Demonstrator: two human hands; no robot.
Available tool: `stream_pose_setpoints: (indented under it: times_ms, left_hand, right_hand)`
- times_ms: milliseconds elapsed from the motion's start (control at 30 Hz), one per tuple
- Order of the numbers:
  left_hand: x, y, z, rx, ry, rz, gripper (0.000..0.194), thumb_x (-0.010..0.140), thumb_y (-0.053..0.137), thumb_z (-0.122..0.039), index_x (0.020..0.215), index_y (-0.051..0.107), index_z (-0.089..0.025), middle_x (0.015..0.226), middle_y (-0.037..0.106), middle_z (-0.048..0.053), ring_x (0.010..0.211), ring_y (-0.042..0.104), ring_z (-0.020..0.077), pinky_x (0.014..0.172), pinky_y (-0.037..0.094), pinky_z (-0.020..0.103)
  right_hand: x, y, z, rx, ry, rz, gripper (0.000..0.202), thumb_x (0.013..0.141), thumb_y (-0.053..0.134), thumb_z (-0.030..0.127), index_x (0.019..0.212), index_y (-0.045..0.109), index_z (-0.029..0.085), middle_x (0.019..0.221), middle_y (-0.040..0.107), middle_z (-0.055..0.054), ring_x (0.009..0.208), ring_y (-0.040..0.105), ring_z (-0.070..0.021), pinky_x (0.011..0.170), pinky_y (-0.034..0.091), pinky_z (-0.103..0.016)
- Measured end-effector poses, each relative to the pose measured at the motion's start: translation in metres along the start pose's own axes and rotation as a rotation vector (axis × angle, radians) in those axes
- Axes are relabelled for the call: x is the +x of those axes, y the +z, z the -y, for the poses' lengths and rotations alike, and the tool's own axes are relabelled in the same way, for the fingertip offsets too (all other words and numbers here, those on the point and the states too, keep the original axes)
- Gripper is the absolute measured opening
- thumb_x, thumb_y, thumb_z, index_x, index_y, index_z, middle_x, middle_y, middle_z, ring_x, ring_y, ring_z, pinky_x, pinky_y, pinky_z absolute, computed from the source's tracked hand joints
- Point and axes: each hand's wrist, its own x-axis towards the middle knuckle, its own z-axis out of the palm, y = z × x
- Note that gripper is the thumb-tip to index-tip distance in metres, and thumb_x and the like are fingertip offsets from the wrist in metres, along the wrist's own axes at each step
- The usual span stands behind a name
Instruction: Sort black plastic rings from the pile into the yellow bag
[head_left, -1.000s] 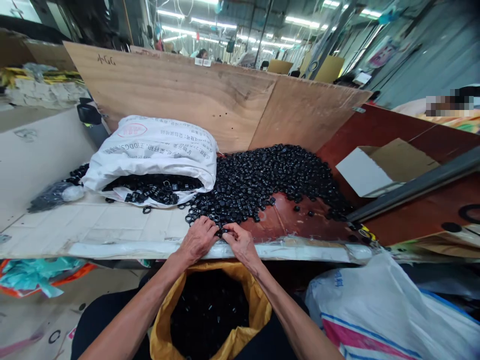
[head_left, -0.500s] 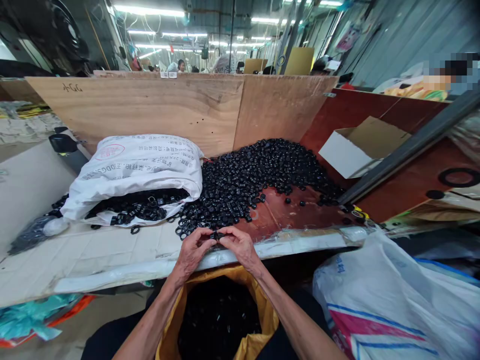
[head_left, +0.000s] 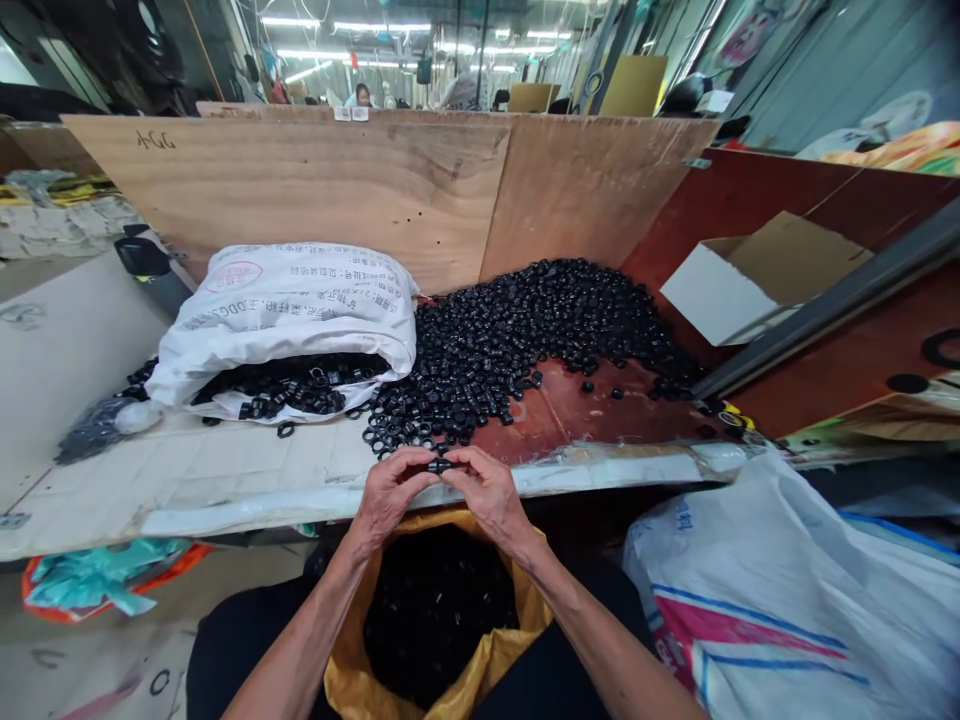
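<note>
My left hand (head_left: 390, 492) and my right hand (head_left: 486, 492) meet at the table's front edge, thumbs and fingers pinched on a small black part (head_left: 439, 465) between them. Just beyond them a large heap of black caps and rings (head_left: 525, 330) covers part of the red table surface (head_left: 592, 415). To the left lies a white woven sack (head_left: 300, 300), its open mouth showing more black parts (head_left: 300, 385). Below my forearms an open yellow sack (head_left: 349, 670) holds many dark pieces.
A wooden board (head_left: 315, 180) closes off the back. An open cardboard box (head_left: 720, 300) leans at the right near a slanted metal bar (head_left: 825, 320). A white bag (head_left: 750, 560) bulges at the lower right. A teal bag (head_left: 112, 575) sits low at left. A person (head_left: 363, 95) is far behind.
The camera view has shifted, so the table and sacks appear higher and slightly to the right. Both hands still hold the small black part together.
</note>
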Motion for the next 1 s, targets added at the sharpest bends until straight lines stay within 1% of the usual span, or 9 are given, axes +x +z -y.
stream_pose_setpoints:
  times_ms: [133,267,333,433,500,567,733,867,1000]
  left_hand:
    - [-0.013,0.001,-0.006,0.019,0.093,-0.011,0.019,0.086,0.077,-0.026,0.105,0.075,-0.024,0.104,0.075,0.006,0.099,0.07,0.0206,0.092,0.057,0.036]
    - [-0.024,0.007,-0.018,-0.003,-0.048,-0.024,0.022,0.087,0.076,-0.027,0.108,0.075,-0.024,0.105,0.073,0.005,0.1,0.068,0.0193,0.092,0.054,0.033]
    - [-0.028,0.014,-0.024,-0.118,-0.179,-0.1,0.022,0.085,0.076,-0.03,0.106,0.075,-0.022,0.104,0.073,0.006,0.097,0.069,0.0198,0.091,0.054,0.032]
    - [-0.034,0.027,-0.032,-0.427,-0.396,-0.293,0.025,0.081,0.079,-0.032,0.101,0.071,-0.019,0.092,0.075,0.004,0.086,0.072,0.0184,0.085,0.056,0.03]
    - [-0.037,0.034,-0.036,-0.559,-0.463,-0.407,0.027,0.077,0.083,-0.03,0.098,0.07,-0.018,0.089,0.074,0.002,0.084,0.071,0.0156,0.083,0.055,0.026]
    - [-0.041,0.039,-0.039,-0.604,-0.46,-0.457,0.026,0.073,0.086,-0.026,0.093,0.071,-0.017,0.093,0.074,0.002,0.086,0.07,0.014,0.083,0.054,0.024]
    - [-0.054,0.039,-0.039,-0.541,-0.428,-0.403,0.019,0.071,0.087,-0.022,0.075,0.07,-0.015,0.104,0.075,0.005,0.098,0.07,0.0173,0.091,0.053,0.027]
    - [-0.06,0.033,-0.037,-0.548,-0.43,-0.361,0.032,0.07,0.088,-0.022,0.098,0.074,-0.019,0.098,0.077,0.004,0.091,0.071,0.0164,0.088,0.056,0.027]
    - [-0.064,0.027,-0.039,-0.512,-0.435,-0.222,0.035,0.076,0.084,-0.025,0.109,0.074,-0.02,0.103,0.077,0.004,0.095,0.072,0.0163,0.089,0.057,0.025]
  right_hand:
    - [-0.013,0.003,0.002,0.093,0.14,0.038,0.019,0.087,0.064,0.036,0.098,0.07,0.021,0.085,0.071,-0.003,0.069,0.069,-0.0186,0.068,0.057,-0.03]
    - [-0.022,0.005,0.004,0.124,0.183,0.02,0.02,0.085,0.068,0.038,0.095,0.069,0.021,0.088,0.071,-0.003,0.075,0.069,-0.0188,0.07,0.056,-0.029]
    - [-0.026,0.005,0.007,0.181,0.213,-0.014,0.022,0.083,0.071,0.038,0.095,0.068,0.02,0.088,0.071,-0.003,0.078,0.069,-0.0191,0.073,0.056,-0.028]
    - [-0.032,0.008,0.012,0.306,0.295,-0.061,0.027,0.082,0.075,0.038,0.099,0.065,0.021,0.084,0.072,-0.002,0.079,0.071,-0.0196,0.076,0.057,-0.029]
    - [-0.036,0.011,0.016,0.339,0.303,-0.073,0.027,0.08,0.077,0.037,0.099,0.065,0.021,0.086,0.072,-0.002,0.079,0.071,-0.0194,0.078,0.057,-0.029]
    - [-0.039,0.014,0.02,0.351,0.284,-0.074,0.026,0.08,0.078,0.036,0.097,0.066,0.021,0.088,0.072,-0.003,0.08,0.07,-0.0187,0.078,0.057,-0.029]
    - [-0.046,0.018,0.023,0.333,0.237,-0.089,0.021,0.084,0.075,0.032,0.1,0.067,0.021,0.09,0.07,-0.002,0.08,0.069,-0.0173,0.078,0.057,-0.028]
    - [-0.051,0.016,0.016,0.203,0.145,-0.069,0.015,0.086,0.072,0.028,0.099,0.07,0.021,0.096,0.068,-0.004,0.083,0.067,-0.0173,0.079,0.056,-0.029]
    - [-0.054,0.012,0.015,0.066,0.068,-0.027,0.011,0.09,0.067,0.025,0.1,0.071,0.023,0.099,0.067,-0.004,0.085,0.066,-0.0172,0.077,0.054,-0.027]
